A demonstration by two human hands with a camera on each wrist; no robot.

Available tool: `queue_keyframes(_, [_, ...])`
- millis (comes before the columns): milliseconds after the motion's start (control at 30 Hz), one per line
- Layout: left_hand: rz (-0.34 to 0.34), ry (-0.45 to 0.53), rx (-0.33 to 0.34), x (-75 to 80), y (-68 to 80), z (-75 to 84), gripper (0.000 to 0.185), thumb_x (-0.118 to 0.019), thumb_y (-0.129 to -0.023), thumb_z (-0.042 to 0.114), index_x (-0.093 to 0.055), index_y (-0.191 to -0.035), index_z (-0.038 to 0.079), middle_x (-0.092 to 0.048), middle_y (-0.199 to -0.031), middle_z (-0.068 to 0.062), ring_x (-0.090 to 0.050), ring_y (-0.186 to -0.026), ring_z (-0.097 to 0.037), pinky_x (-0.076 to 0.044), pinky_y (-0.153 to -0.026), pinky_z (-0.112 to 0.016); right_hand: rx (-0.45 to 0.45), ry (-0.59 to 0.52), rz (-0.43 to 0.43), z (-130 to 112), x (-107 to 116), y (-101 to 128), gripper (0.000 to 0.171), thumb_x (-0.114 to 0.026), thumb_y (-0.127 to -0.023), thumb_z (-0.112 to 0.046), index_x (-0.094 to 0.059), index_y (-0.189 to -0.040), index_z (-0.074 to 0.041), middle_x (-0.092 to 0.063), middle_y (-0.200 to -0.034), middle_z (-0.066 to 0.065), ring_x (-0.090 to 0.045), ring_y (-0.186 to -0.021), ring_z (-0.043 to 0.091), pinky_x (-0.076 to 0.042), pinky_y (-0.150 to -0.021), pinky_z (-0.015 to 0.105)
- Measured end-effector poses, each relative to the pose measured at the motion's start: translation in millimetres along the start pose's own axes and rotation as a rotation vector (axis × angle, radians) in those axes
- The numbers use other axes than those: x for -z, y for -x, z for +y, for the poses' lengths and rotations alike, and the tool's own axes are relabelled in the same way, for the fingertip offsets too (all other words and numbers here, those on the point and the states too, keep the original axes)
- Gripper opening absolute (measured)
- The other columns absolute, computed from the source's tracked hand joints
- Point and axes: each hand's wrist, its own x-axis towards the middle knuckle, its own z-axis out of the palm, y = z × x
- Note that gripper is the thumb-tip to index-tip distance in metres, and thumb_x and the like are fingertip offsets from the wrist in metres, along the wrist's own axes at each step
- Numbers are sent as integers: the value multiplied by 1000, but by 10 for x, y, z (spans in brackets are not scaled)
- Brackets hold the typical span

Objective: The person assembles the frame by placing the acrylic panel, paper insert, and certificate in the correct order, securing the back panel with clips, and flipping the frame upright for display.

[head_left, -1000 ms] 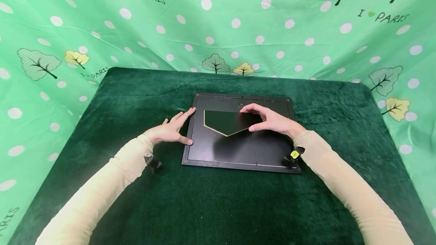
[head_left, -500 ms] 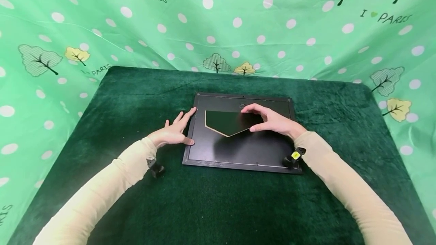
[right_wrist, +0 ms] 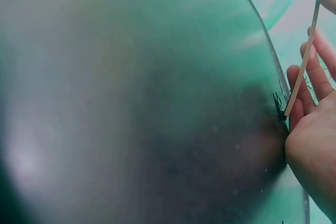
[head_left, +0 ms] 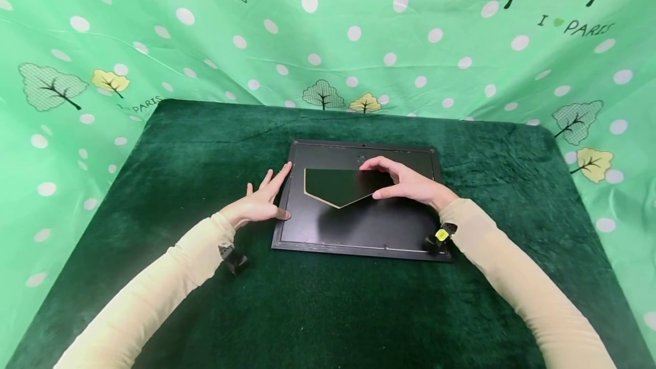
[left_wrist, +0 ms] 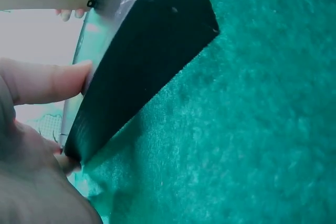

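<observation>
A black picture frame (head_left: 359, 232) lies back side up in the middle of the dark green velvet table (head_left: 205, 147). My right hand (head_left: 410, 184) pinches the right end of the frame's black, tan-edged stand flap (head_left: 335, 185), which is raised off the backing. In the right wrist view, the flap's thin tan edge (right_wrist: 302, 72) runs between my fingers above the glossy backing (right_wrist: 131, 103). My left hand (head_left: 258, 204) lies with straight fingers along the frame's left edge. Its thumb (left_wrist: 42, 80) touches the frame's rim (left_wrist: 142, 72).
A green polka-dot cloth (head_left: 328, 33) with trees and "I love Paris" print hangs behind and to both sides of the table. The velvet stretches bare around the frame, towards the near edge and both side edges.
</observation>
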Motion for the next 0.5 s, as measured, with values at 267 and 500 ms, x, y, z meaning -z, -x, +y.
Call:
queue_keyframes(267, [19,42,14,-51,-12,14,111,-68,-77,4,7,-156,24,9,-161,-2,22,-142,-25,23,-98,-66,-1,10,3,-17,-5,11,54,-72,-87,-11,-49,-136,-11,-44,-137,5,-37,-127,21,-22,-107,48])
queue_keyframes(500, [14,16,17,-64,-8,26,110,-66,-77,4,9,-155,22,11,-161,-3,23,-142,-26,22,-98,-66,-5,30,2,6,-17,4,54,-72,-87,-12,-49,-135,-12,-45,-137,3,-38,-127,20,-23,-106,47])
